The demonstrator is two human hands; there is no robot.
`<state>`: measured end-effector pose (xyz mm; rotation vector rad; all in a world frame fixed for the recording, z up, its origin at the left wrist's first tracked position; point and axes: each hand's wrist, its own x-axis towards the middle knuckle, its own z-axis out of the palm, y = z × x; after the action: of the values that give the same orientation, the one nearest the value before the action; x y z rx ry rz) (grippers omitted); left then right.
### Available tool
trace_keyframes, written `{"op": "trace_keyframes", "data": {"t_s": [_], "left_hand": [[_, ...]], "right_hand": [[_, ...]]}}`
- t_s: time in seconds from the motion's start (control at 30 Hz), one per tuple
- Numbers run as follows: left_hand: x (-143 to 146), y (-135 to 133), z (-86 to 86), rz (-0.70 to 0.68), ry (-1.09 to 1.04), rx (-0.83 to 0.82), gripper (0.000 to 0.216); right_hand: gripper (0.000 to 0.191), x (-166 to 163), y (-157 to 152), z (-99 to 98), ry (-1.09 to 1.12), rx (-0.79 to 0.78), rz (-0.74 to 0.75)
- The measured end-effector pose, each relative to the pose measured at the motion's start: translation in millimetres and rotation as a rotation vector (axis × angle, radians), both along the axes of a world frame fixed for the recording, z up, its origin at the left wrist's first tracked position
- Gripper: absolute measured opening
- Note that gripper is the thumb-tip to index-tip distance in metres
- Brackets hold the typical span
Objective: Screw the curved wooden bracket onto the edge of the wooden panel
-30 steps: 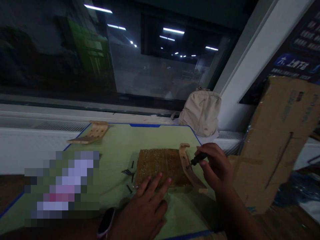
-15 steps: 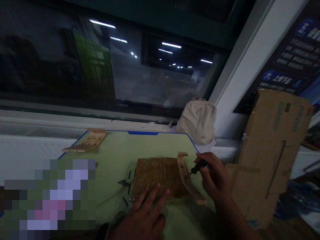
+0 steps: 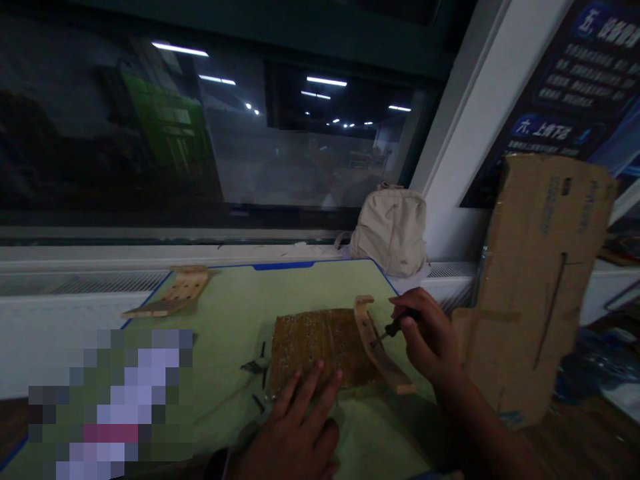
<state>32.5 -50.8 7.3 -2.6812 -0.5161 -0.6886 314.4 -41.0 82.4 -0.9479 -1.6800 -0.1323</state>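
My right hand (image 3: 427,337) is closed around the black handle of a screwdriver (image 3: 395,327). The tool's tip meets a hole in a curved wooden piece (image 3: 373,340), which stands along the right edge of a brown board (image 3: 320,347). Fingers spread, my left hand (image 3: 300,420) lies flat over the board's front edge. Several dark screws (image 3: 259,403) lie on the table just left of the board, beside a small dark clump (image 3: 251,367) I cannot make out.
A second curved wooden piece (image 3: 185,288) with holes rests at the back left of the green table (image 3: 295,287). Behind the table stands a beige backpack (image 3: 390,230) below the window. A large cardboard sheet (image 3: 545,267) leans at the right. A pixelated patch covers the front left.
The view has shifted slightly. My right hand stays on the screwdriver at the same curved wooden piece, and my left hand stays flat on the board.
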Motion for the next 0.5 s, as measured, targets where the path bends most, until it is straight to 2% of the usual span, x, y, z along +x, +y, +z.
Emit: {"op": "trace_keyframes", "data": {"t_s": [0.1, 0.17, 0.27, 0.37, 0.43, 0.5], "left_hand": [[-2, -4, 7.2, 0.005, 0.031, -0.035, 0.037], [-3, -7, 11.6, 0.007, 0.04, -0.071, 0.036], [-4, -7, 12.7, -0.008, 0.036, -0.113, 0.034], [-4, -5, 8.2, -0.02, 0.027, -0.122, 0.034], [-4, -4, 5.2, -0.026, 0.019, -0.11, 0.034], [-4, -3, 3.9, -0.028, 0.024, -0.1, 0.035]], "right_hand": [[0.033, -4, -4, 2.0, -0.001, -0.121, 0.166], [0.033, -7, -4, 1.7, 0.045, -0.206, 0.242], [0.031, -11, -1, -2.2, 0.151, -0.254, 0.258], [0.03, -11, 4, -7.1, 0.192, -0.164, 0.07], [0.026, -7, 3, -7.8, 0.129, -0.099, -0.117], [0.022, -4, 1, -5.6, 0.019, -0.062, -0.242]]}}
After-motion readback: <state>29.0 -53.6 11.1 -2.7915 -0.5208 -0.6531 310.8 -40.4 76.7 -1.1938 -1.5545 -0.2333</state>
